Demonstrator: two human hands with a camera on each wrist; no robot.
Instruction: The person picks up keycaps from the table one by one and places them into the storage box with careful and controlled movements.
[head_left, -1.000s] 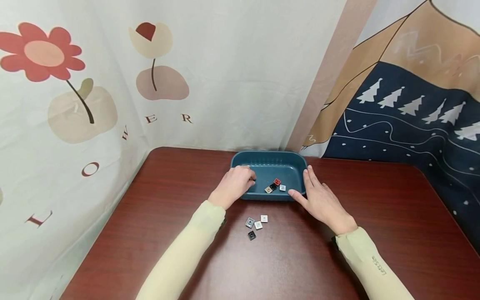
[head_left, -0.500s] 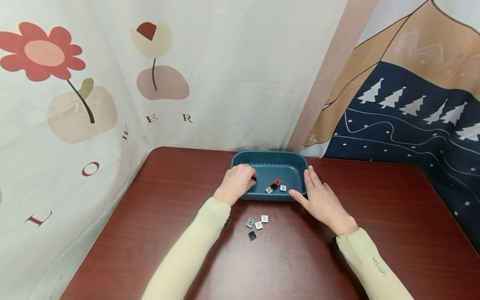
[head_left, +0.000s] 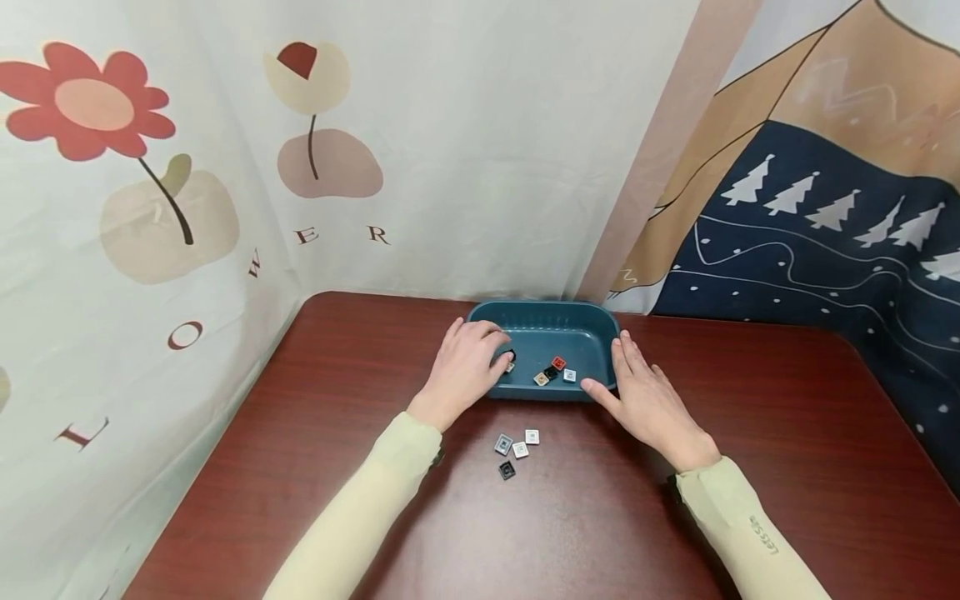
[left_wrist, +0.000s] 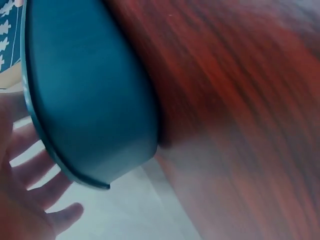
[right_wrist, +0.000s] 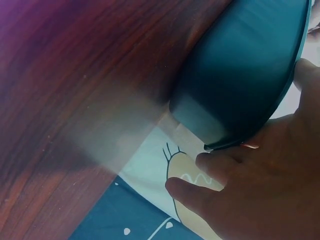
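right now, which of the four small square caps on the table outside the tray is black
The black cap is the one farthest from the tray; the others are two white caps and a grey one.

Person, long sleeves, pale yellow-green, both arms. Left sleeve (head_left: 348, 508) plain on the visible side; right sleeve (head_left: 738, 521) has small dark lettering (head_left: 763, 535) along the forearm, too small to read surely. Cuffs a bit puckered, ending at the wrists. Small dark piece at left cuff (head_left: 437, 457), another at right cuff (head_left: 676, 490), details unclear. Left hand (head_left: 462, 364) and right hand (head_left: 654, 408) bare.
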